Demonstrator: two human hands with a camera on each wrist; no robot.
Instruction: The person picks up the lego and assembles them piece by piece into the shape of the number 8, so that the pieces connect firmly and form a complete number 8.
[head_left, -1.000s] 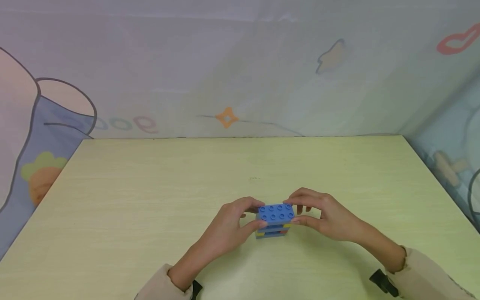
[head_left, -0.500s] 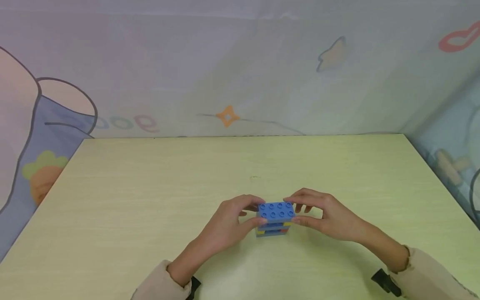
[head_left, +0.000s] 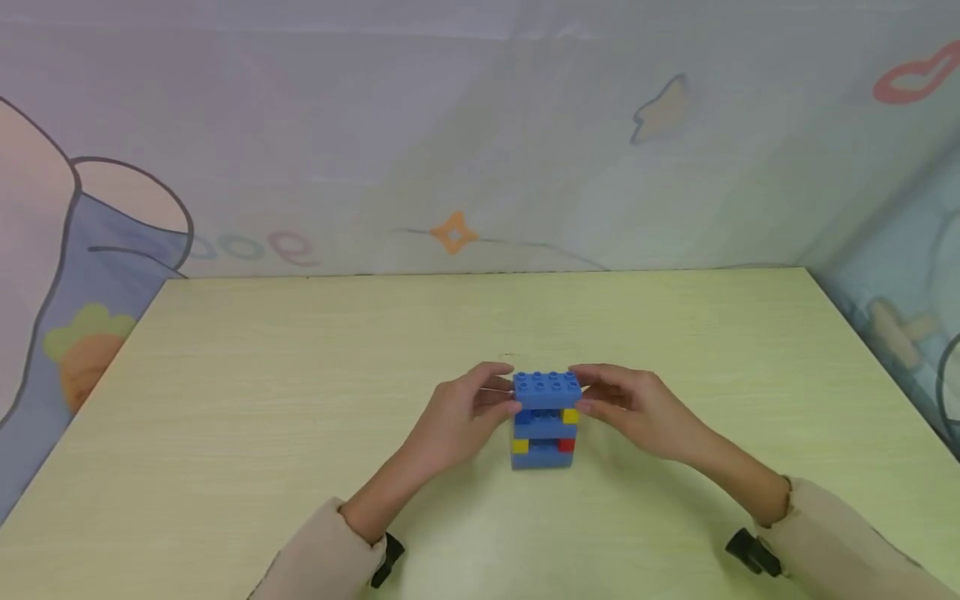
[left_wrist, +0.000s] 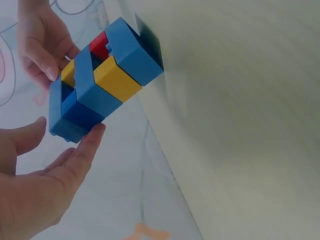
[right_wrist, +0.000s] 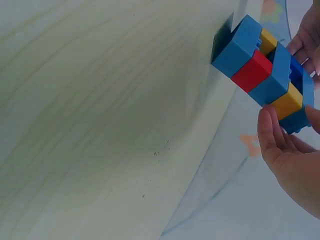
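Note:
A tower of blue building bricks (head_left: 545, 427) stands upright on the table, with studs on its top brick. Between its long blue layers sit short bricks: a yellow brick (left_wrist: 117, 79) and a red brick (right_wrist: 253, 71) low down, a dark blue brick (left_wrist: 81, 111) and another yellow brick (right_wrist: 288, 103) higher up. My left hand (head_left: 456, 423) is at the tower's left side near the top; in its wrist view the thumb is apart from the bricks and a fingertip meets their side. On the opposite side, my right hand (head_left: 651, 410) has fingertips at the upper yellow brick, thumb beside the top brick.
The pale wooden table (head_left: 300, 375) ends at a printed cloth backdrop (head_left: 450, 125) behind it, with more printed cloth at both sides. Black straps (head_left: 752, 552) show at the wrists below the beige sleeves (head_left: 322, 550).
The tower has tipped back from leaning toward me to standing upright, so more of its front shows. Both hands have moved up and away from me with its top, and their hold has loosened.

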